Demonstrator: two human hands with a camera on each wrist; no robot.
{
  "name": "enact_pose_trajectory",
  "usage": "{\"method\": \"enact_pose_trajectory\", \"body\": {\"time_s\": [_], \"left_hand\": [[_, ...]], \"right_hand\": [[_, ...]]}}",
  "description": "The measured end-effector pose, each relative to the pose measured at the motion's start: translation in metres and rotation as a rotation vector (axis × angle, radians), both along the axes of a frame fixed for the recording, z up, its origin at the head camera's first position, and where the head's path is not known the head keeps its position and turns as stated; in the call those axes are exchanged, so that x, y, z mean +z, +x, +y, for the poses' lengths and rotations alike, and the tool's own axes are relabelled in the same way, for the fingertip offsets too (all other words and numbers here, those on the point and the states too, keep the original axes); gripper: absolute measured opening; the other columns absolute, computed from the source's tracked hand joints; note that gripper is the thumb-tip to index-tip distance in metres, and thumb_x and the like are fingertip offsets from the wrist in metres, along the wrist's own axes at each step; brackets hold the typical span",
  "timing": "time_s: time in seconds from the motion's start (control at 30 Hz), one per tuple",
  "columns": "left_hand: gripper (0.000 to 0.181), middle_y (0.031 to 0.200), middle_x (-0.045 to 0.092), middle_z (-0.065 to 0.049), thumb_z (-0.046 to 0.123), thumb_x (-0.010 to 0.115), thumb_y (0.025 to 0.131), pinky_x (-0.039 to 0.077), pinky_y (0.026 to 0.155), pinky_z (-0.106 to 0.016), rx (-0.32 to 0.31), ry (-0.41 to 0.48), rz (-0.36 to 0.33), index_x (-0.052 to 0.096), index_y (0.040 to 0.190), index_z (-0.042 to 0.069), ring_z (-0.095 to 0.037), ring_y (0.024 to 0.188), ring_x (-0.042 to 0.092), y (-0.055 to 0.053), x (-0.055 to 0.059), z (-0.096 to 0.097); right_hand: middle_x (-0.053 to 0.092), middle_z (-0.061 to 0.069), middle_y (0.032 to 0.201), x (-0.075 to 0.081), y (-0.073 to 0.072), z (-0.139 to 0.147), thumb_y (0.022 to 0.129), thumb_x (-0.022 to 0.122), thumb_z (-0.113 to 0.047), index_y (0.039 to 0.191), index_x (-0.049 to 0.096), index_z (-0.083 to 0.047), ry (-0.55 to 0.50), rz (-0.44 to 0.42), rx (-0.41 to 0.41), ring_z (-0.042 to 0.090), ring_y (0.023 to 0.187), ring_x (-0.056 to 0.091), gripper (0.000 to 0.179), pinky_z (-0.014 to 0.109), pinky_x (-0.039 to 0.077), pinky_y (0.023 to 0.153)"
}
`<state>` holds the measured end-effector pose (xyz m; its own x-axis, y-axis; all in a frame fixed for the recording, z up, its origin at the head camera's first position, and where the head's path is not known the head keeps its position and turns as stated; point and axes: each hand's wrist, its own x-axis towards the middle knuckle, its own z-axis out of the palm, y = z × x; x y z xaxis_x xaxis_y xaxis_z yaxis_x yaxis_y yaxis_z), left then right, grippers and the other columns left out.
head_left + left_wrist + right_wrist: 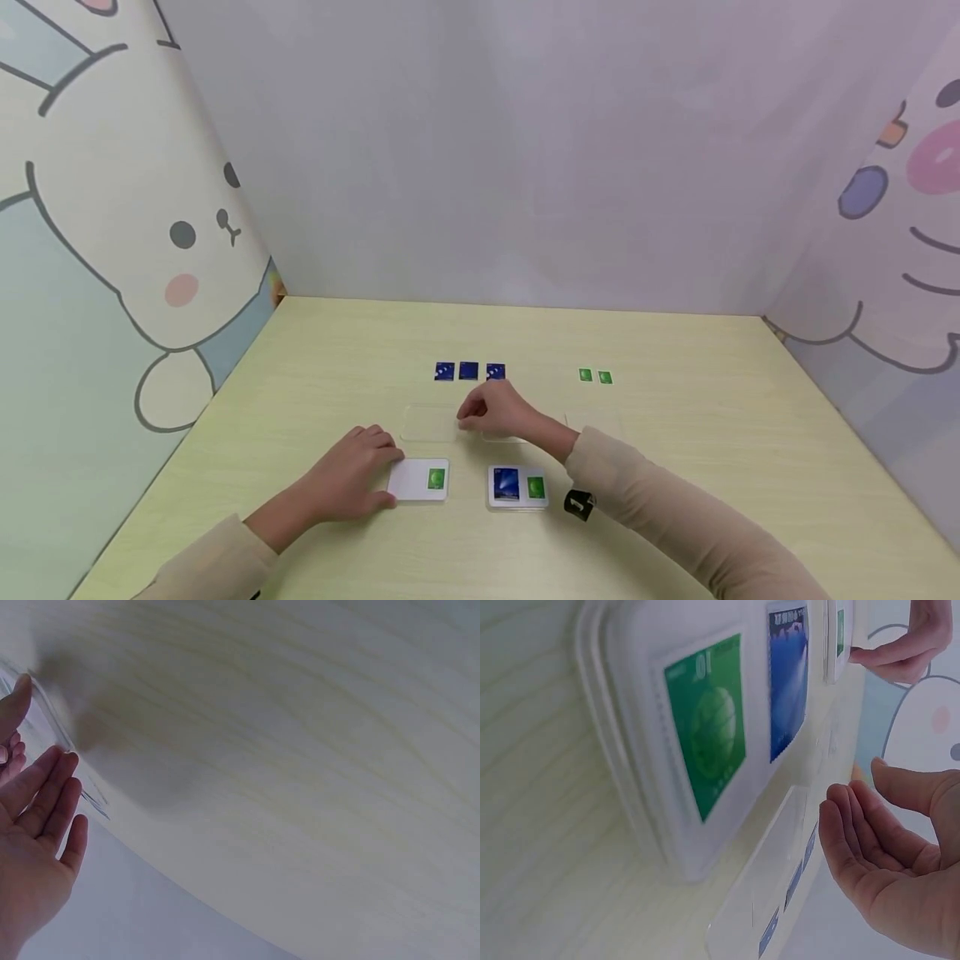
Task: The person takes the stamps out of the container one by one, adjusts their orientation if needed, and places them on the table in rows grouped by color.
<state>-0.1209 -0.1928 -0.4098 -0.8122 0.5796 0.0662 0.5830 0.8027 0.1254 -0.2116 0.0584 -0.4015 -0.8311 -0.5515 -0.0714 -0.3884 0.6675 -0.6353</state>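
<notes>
My left hand (356, 475) touches the left end of a white card (408, 481) bearing one green stamp (437, 478), thumb and fingertips at its edge. In the left wrist view, the fingers (52, 795) are straight. My right hand (498, 408) is over the middle clear plastic plate (504, 438), just in front of the blue stamps. Its thumb and bent fingers stand apart in the right wrist view, nothing between them. Nearer me lies a second white card (641, 750) in a clear holder, carrying a blue stamp (787, 679) and a green stamp (709, 724).
Three blue stamps (468, 371) lie in a row farther back, two green stamps (596, 376) to their right. Clear plates (429, 422) lie between them and the cards. A black piece with a white mark (579, 504) shows beside the right sleeve. Cartoon-printed sheets stand around the table (697, 400).
</notes>
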Motion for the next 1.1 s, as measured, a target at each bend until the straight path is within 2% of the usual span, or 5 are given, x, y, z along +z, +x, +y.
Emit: {"method": "enact_pose_trajectory", "body": {"time_s": [0.4,0.63,1.1], "left_hand": [[0.048,0.103,0.069,-0.001,0.039,0.082,0.073,0.048,0.090,-0.040,-0.022,0.005,0.018,0.071,0.108,0.008,-0.018,0.098,0.058,-0.001,-0.003,-0.002],[0.048,0.104,0.070,-0.001,0.039,0.082,0.073,0.048,0.091,-0.040,0.003,0.003,0.013,0.072,0.108,0.008,-0.017,0.100,0.059,-0.002,-0.006,-0.001],[0.049,0.104,0.069,-0.002,0.039,0.083,0.073,0.048,0.089,-0.040,-0.013,0.008,0.016,0.071,0.108,0.007,-0.018,0.099,0.059,0.000,-0.002,-0.001]], "right_hand": [[0.075,0.004,0.085,0.002,0.011,-0.005,0.087,0.074,-0.016,0.093,0.077,-0.008,-0.009,-0.039,0.047,0.007,0.069,0.056,0.010,0.015,0.047,0.064],[0.074,0.003,0.085,-0.001,0.014,-0.009,0.087,0.074,-0.016,0.092,0.077,-0.009,-0.009,-0.064,0.059,0.008,0.070,0.057,0.009,0.016,0.047,0.065],[0.074,0.004,0.082,-0.001,0.024,-0.012,0.085,0.075,-0.014,0.089,0.077,-0.008,-0.010,-0.110,0.078,0.008,0.069,0.057,0.007,0.016,0.046,0.063]]}}
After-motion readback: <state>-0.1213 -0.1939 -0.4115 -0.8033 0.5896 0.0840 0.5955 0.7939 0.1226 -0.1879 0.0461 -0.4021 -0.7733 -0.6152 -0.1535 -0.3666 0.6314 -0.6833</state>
